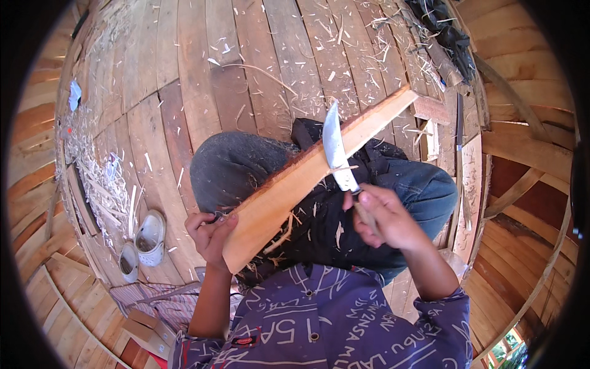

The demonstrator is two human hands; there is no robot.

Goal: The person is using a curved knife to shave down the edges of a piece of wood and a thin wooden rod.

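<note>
A long wooden board (276,200) lies slantwise across my lap, its wide end near me and its narrow end reaching to the far right. Dark, rough bark-like wood runs along its far edge. My left hand (211,237) grips the wide end at its left corner. In my right hand (380,216) is the handle of a large knife (335,147) with a broad, curved blade. The blade crosses the board's middle, pointing away from me. Beside the blade a thin wood shaving (344,168) sticks out from the near edge, and more curls hang below the board.
Wood shavings litter the plank floor (203,67), with a thick heap (107,197) at the left. Pale clogs (150,237) stand near that heap. A small wood block (431,109) sits by the board's far end. Dark plastic (445,37) lies at the far right. Plank walls surround the floor.
</note>
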